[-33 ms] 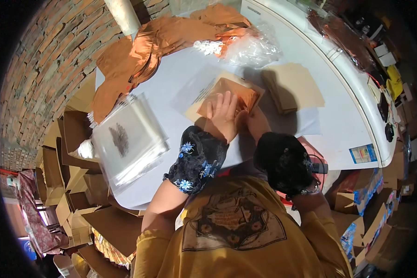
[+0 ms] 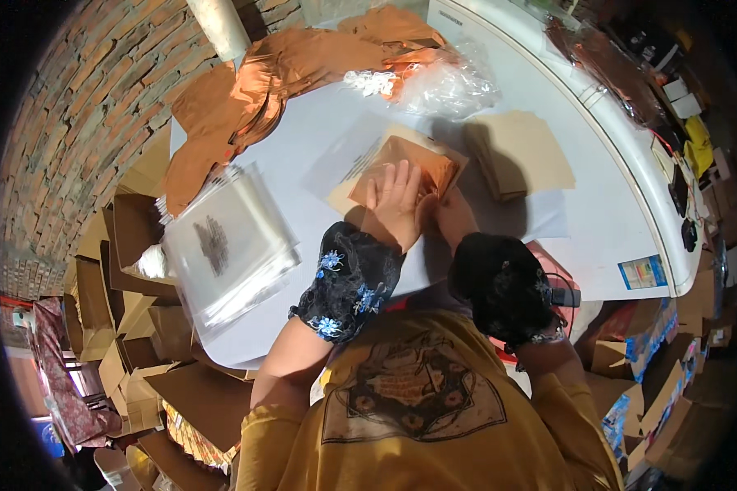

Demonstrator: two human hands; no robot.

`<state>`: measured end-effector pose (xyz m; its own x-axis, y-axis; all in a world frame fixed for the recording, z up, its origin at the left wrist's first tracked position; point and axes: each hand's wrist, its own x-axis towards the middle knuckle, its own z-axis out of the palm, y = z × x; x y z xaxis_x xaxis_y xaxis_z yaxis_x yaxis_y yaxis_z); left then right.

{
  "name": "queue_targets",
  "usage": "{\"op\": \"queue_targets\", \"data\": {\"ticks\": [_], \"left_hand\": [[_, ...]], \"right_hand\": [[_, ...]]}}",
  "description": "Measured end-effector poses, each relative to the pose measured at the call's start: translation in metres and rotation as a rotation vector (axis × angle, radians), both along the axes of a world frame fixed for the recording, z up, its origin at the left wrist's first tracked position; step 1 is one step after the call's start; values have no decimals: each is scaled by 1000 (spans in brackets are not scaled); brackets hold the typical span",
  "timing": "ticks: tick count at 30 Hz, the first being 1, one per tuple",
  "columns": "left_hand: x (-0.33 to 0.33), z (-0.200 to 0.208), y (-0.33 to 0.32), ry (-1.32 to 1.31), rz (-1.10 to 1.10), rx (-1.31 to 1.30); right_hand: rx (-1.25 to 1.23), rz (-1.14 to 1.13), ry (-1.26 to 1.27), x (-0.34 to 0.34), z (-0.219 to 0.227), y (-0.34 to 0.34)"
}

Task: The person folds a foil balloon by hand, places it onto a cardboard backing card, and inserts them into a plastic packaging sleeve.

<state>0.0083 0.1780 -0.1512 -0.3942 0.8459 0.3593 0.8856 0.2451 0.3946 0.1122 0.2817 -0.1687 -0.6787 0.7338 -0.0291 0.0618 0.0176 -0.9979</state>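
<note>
My left hand (image 2: 395,202) lies on a shiny copper-coloured foil piece (image 2: 440,170), its fingers stretched out flat. Under the foil is a tan card (image 2: 401,131), and a clear plastic sleeve (image 2: 327,170) lies beneath or beside that card. My right hand (image 2: 450,214) is close against the left one, at the near right edge of the foil. Its fingers are mostly hidden, so I cannot make out whether they grip the foil or the card. To the right of both hands, a stack of tan cards (image 2: 524,151) is partly in shadow.
A pile of clear plastic sleeves (image 2: 236,254) rests on the left of the white table (image 2: 303,147). Copper foil sheets (image 2: 311,56) and a crumpled clear bag (image 2: 450,86) lie along the far side. Cardboard boxes (image 2: 201,401) crowd the left, beside a brick wall (image 2: 82,123).
</note>
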Motion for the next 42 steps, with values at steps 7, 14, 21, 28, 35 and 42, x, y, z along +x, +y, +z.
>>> {"op": "queue_targets", "data": {"ticks": [7,14,21,28,35,42], "left_hand": [[-6,-12,-2,-30,83,16],[-6,3,-2,-94,110,-77],[-9,14,-10,-111,139,-114],[-12,19,-11,-5,131,105],[-43,59,-34,-579,434,819],[-50,48,-14,-1659,25,864]], "right_hand": [[-52,-205,-146,-18,37,-30],[-19,-14,-109,-30,9,-9],[-587,-35,491,-50,37,-35],[148,14,54,-42,15,-20],[-220,-117,122,-44,49,-13],[-398,-187,209,-37,52,-29]]}}
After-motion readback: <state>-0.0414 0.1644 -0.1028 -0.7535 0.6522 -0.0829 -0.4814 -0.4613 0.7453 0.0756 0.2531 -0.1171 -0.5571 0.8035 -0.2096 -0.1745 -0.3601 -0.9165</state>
